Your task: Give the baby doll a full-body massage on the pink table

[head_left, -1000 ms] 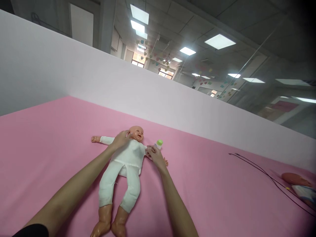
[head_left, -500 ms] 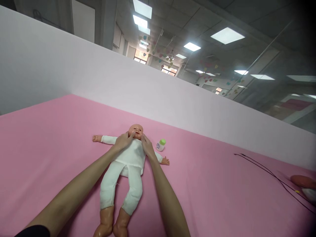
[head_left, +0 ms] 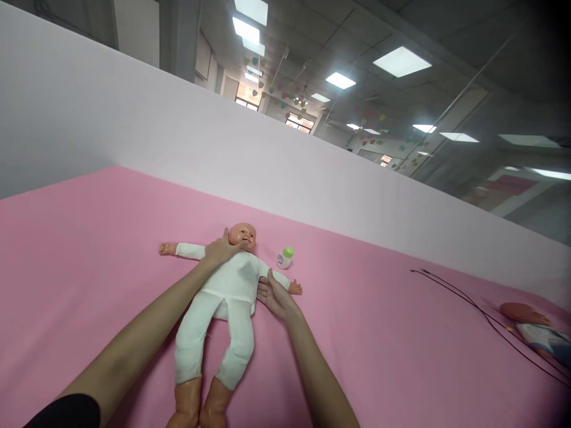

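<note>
both your hands are at the doll: left at its face, right at its side

your left hand (head_left: pixel 220 249) lies across the shoulder of the doll (head_left: pixel 232 282), thumb reaching over to its chin, just below the mouth, and a finger pointing up beside its head (head_left: pixel 242 233). thumb and finger are spread apart; you cannot tell from this view whether they press or grip. your right hand (head_left: pixel 277 298) is wide, thumb raised and fingers straight, with the fingertips at the side of the doll's torso, below its arm. it looks to be holding nothing.

the doll is on its back in front of you on the pink surface (head_left: pixel 379 333), head away from you and feet towards you, both arms stretched out sideways. it wears a white top (head_left: pixel 229 285) and white trousers (head_left: pixel 241 342); its feet are bare.

just beyond the doll's arm on your right, you have a small bottle (head_left: pixel 284 258) with a green cap (head_left: pixel 288 252), near its shoulder and apart from your hands. well off to the right, thin dark cords (head_left: pixel 478 307) run towards a second doll (head_left: pixel 535 330), which is blurred at the edge of your view. a white partition (head_left: pixel 312 184) stands behind the surface, with ceiling lights (head_left: pixel 401 62) above. a dark sleeve (head_left: pixel 66 413) shows on your left arm.
</note>
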The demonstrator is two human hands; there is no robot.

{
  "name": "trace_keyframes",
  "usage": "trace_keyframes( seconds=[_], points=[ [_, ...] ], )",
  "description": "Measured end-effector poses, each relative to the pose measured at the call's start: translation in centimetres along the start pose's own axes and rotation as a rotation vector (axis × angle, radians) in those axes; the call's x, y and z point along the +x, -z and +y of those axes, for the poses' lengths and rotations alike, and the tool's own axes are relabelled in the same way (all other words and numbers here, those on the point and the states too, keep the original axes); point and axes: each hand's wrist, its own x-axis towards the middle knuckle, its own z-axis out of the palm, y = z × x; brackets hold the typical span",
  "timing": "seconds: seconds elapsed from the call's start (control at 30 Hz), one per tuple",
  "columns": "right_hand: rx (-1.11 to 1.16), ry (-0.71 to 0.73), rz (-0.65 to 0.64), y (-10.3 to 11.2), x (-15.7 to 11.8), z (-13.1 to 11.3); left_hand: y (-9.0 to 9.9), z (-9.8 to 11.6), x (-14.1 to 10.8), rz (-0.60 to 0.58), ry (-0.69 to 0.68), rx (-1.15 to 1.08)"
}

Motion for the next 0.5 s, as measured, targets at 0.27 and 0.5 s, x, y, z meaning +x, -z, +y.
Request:
trace_keyframes(
  seconds=[0.27,0.5],
  points=[
    [0.054,0.173,-0.084,-4.4,3.1,0.0,-0.3,-0.4,0.1,-0.054,-0.042,-0.11],
    [-0.153,0.257,0.048,-6.6,3.8,-1.0,-0.4,-1.3,1.1,-0.101,-0.03,-0.336]
  ],
)
